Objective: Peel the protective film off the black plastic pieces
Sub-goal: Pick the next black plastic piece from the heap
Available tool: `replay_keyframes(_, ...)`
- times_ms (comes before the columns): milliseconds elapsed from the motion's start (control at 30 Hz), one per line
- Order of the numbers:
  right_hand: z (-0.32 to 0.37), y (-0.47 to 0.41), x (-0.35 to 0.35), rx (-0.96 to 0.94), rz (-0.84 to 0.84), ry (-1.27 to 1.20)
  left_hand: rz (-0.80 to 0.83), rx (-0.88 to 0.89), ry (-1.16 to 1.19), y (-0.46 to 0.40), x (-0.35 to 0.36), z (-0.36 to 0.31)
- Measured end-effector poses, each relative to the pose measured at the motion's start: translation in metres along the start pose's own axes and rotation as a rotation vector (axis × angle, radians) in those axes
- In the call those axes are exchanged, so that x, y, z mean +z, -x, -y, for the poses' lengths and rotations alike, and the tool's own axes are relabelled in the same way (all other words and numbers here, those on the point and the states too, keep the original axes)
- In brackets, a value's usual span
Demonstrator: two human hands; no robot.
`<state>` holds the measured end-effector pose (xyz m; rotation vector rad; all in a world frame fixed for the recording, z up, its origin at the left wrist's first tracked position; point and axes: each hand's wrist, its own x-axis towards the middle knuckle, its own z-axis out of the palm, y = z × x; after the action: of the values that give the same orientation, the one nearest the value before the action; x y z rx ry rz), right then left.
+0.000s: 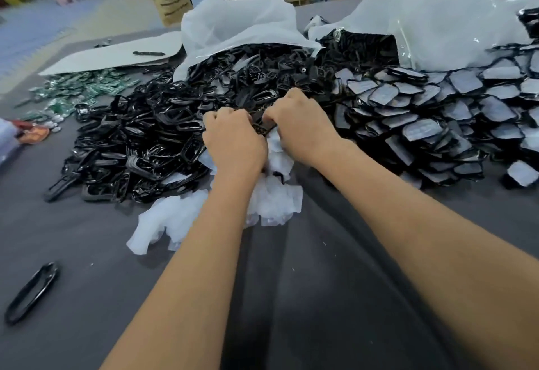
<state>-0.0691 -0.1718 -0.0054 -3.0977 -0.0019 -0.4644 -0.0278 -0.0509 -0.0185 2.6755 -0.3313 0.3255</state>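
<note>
Both hands, left hand (233, 139) and right hand (297, 124), meet mid-frame, fingers curled pinching one black piece (260, 124) so its film drops onto the film scraps (271, 197) below.

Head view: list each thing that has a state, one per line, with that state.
Left hand: curled, gripping the black piece.
Right hand: curled, gripping the same piece.
Black piece: held between both hands.
Right pile: film still on.
Left pile: bare, glossy.
Peeled film: crumpled heap.
Bag: open, spilling pieces.

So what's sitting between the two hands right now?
In the head view, a small black piece is pinched between the left hand and right hand, with crumpled white film just below the gap.
</note>
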Motion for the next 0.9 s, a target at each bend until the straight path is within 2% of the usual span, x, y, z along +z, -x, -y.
replay_keyframes(67,0.006,-0.008,0.009,-0.015,0.076,0.049,0.037,-0.013,-0.078,-0.004,-0.004,0.012)
replay_keyframes(200,0.008,-0.017,0.015,0.056,0.026,0.045,0.089,0.015,-0.065,-0.007,-0.009,0.029)
replay_keyframes(300,0.008,-0.018,0.017,0.111,-0.01,0.01,0.063,-0.018,0.011,-0.009,-0.014,0.038)
replay_keyframes(467,0.011,-0.02,0.02,0.147,0.066,0.001,0.0,-0.022,0.088,-0.01,-0.015,0.047)
replay_keyframes(633,0.012,-0.018,0.021,0.183,-0.035,0.008,-0.034,-0.019,0.108,-0.011,-0.011,0.052)
replay_keyframes(767,0.01,-0.009,0.022,0.273,-0.241,-0.214,-0.156,-0.054,-0.018,-0.007,-0.008,0.055)
replay_keyframes(900,0.024,0.002,0.021,0.284,-0.339,-0.663,-0.049,-0.16,-0.098,-0.003,-0.007,0.058)
